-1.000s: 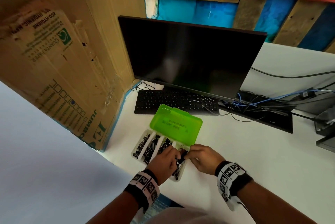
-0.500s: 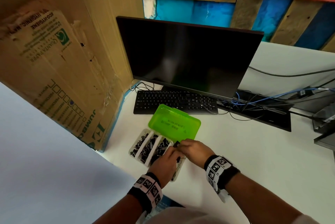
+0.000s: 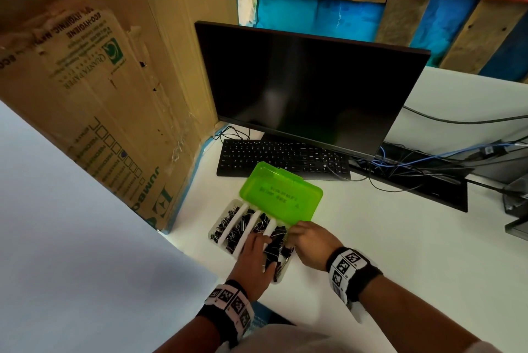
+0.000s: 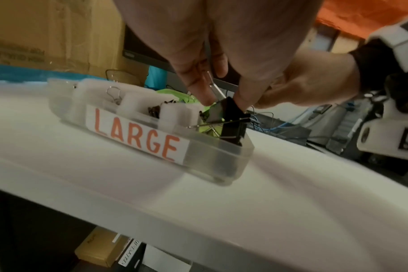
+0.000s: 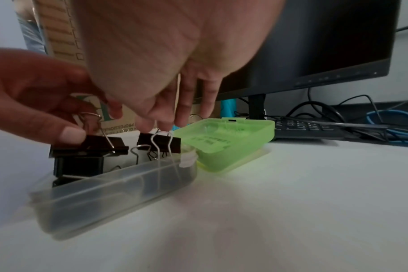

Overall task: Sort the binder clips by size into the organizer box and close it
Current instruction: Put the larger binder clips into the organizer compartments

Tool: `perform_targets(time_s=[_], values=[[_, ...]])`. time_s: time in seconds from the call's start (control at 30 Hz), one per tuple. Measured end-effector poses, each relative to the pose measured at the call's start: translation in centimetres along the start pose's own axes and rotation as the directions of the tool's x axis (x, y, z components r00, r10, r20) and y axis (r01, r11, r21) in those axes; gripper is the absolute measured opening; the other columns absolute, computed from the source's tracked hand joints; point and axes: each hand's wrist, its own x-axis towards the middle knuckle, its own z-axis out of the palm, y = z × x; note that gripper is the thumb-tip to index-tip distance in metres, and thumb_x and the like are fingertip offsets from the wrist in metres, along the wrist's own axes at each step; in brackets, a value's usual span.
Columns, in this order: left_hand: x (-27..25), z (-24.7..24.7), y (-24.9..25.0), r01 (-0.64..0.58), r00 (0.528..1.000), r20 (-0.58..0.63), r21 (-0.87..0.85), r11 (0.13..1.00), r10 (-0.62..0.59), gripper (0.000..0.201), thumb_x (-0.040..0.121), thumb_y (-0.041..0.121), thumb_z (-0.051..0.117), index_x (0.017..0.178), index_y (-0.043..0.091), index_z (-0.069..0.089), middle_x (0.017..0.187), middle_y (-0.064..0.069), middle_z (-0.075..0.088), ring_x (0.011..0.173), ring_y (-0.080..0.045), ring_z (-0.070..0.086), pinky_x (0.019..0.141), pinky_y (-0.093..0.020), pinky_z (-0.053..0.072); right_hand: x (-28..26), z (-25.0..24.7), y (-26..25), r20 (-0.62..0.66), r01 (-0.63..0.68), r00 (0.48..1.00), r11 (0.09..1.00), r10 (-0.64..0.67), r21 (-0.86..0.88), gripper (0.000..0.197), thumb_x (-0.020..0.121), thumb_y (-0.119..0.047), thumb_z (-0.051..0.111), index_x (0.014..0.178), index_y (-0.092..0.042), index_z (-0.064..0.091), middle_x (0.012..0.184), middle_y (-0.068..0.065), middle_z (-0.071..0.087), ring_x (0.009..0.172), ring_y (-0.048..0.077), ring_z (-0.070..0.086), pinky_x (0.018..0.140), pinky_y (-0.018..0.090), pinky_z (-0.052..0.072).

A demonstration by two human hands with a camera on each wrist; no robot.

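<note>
The clear organizer box (image 3: 213, 234) has white dividers, and black binder clips fill its compartments. Its green lid (image 3: 281, 198) lies open on the far side. A red "LARGE" label (image 4: 135, 136) is on the near wall. My left hand (image 3: 257, 252) lies over the right-end compartment. Its thumb and a finger pinch a large black clip (image 4: 224, 114) at the near end, on top of other clips. My right hand (image 3: 310, 244) is at the box's right edge. Its fingers (image 5: 182, 119) hang over another large clip (image 5: 158, 142) and touch it.
A black keyboard (image 3: 283, 158) and a dark monitor (image 3: 308, 89) stand just behind the lid. A big cardboard box (image 3: 100, 81) rises on the left. Tangled cables (image 3: 414, 164) lie at the right. White desk (image 3: 400, 238) stretches to the right of the box.
Both hands were pinching a clip together above the right-end compartment. Now my left hand has dropped onto the clips there, and my right hand has shifted to the box's right edge.
</note>
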Motion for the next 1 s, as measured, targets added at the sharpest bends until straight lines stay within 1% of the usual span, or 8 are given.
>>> perform_targets(time_s=[0.13, 0.37, 0.43, 0.57, 0.67, 0.77, 0.9, 1.0], values=[[0.1, 0.0, 0.0, 0.014, 1.000, -0.012, -0.089, 0.996, -0.015, 0.046, 0.077, 0.004, 0.061, 0.112, 0.029, 0.043, 0.117, 0.014, 0.036, 0.080, -0.001, 0.053, 0.073, -0.016, 0.050, -0.8, -0.3, -1.4, -0.047, 0.064, 0.997, 0.998, -0.065, -0.028, 0.021, 0.078, -0.024, 0.042, 0.081, -0.029, 0.062, 0.083, -0.010, 0.061, 0.084, 0.016, 0.056, 0.074, 0.028, 0.040], [0.9, -0.7, -1.1, 0.013, 1.000, -0.017, -0.068, 0.998, -0.014, 0.034, 0.080, -0.001, 0.052, 0.107, 0.018, 0.057, 0.103, 0.004, 0.054, 0.081, -0.004, 0.057, 0.071, -0.006, 0.044, -1.0, 0.8, -3.5, 0.134, -0.061, 0.988, 0.995, 0.071, -0.079, 0.044, 0.086, -0.059, 0.044, 0.102, -0.023, 0.062, 0.106, 0.000, 0.063, 0.103, 0.025, 0.055, 0.084, 0.038, 0.038], [1.0, -0.8, -1.1, 0.025, 0.998, -0.057, -0.063, 0.998, -0.029, 0.027, 0.079, 0.003, 0.058, 0.103, 0.016, 0.058, 0.095, 0.006, 0.051, 0.070, -0.004, 0.054, 0.067, -0.004, 0.042, -0.8, 1.0, -4.0, 0.158, -0.108, 0.980, 0.991, 0.119, -0.077, 0.049, 0.083, -0.064, 0.045, 0.108, -0.023, 0.059, 0.111, 0.002, 0.062, 0.106, 0.026, 0.054, 0.085, 0.038, 0.038], [1.3, -0.9, -1.4, 0.069, 0.997, -0.024, -0.005, 0.998, -0.069, 0.024, 0.078, 0.010, 0.064, 0.101, 0.014, 0.058, 0.095, 0.010, 0.043, 0.063, 0.001, 0.048, 0.066, -0.004, 0.038, -0.5, 1.1, -4.7, 0.199, -0.179, 0.962, 0.983, 0.185, -0.052, 0.042, 0.086, -0.049, 0.051, 0.114, -0.018, 0.055, 0.116, 0.006, 0.059, 0.105, 0.029, 0.057, 0.085, 0.039, 0.041], [1.5, -1.4, -1.3, 0.072, 0.997, -0.032, -0.041, 0.997, -0.073, 0.021, 0.077, 0.006, 0.062, 0.090, 0.022, 0.059, 0.083, 0.011, 0.044, 0.060, -0.003, 0.048, 0.067, -0.011, 0.040, -0.5, 1.1, -4.9, 0.161, -0.154, 0.975, 0.988, 0.151, 0.011, 0.026, 0.087, -0.033, 0.047, 0.098, -0.014, 0.061, 0.105, 0.006, 0.058, 0.092, 0.030, 0.059, 0.079, 0.038, 0.048], [1.6, -2.1, -1.5, 0.058, 0.996, -0.059, -0.087, 0.994, -0.063, 0.034, 0.077, -0.001, 0.059, 0.080, 0.032, 0.055, 0.074, 0.009, 0.048, 0.064, -0.005, 0.051, 0.062, -0.008, 0.039, -0.5, 1.4, -4.8, 0.131, -0.044, 0.991, 0.998, 0.038, 0.043, 0.029, 0.087, -0.031, 0.038, 0.082, -0.015, 0.062, 0.091, 0.005, 0.056, 0.082, 0.028, 0.057, 0.075, 0.040, 0.051], [1.6, -2.7, -1.8, 0.054, 0.993, -0.096, -0.168, 0.984, -0.071, 0.038, 0.074, -0.009, 0.053, 0.084, 0.027, 0.058, 0.075, 0.003, 0.053, 0.067, -0.005, 0.052, 0.063, -0.013, 0.042, -0.5, 1.7, -4.2, 0.156, -0.048, 0.987, 0.998, 0.043, 0.029, 0.021, 0.090, -0.018, 0.046, 0.105, -0.016, 0.061, 0.105, 0.008, 0.057, 0.098, 0.030, 0.055, 0.083, 0.040, 0.049], [1.6, -3.1, -1.5, 0.054, 0.992, -0.101, -0.182, 0.982, -0.073, 0.044, 0.071, -0.013, 0.049, 0.086, 0.027, 0.060, 0.079, 0.000, 0.056, 0.065, -0.006, 0.051, 0.062, -0.012, 0.042, -0.3, 1.9, -4.2, 0.184, -0.042, 0.982, 0.999, 0.043, -0.010, 0.026, 0.090, -0.004, 0.043, 0.109, -0.011, 0.059, 0.108, 0.011, 0.056, 0.100, 0.033, 0.056, 0.080, 0.043, 0.051]])
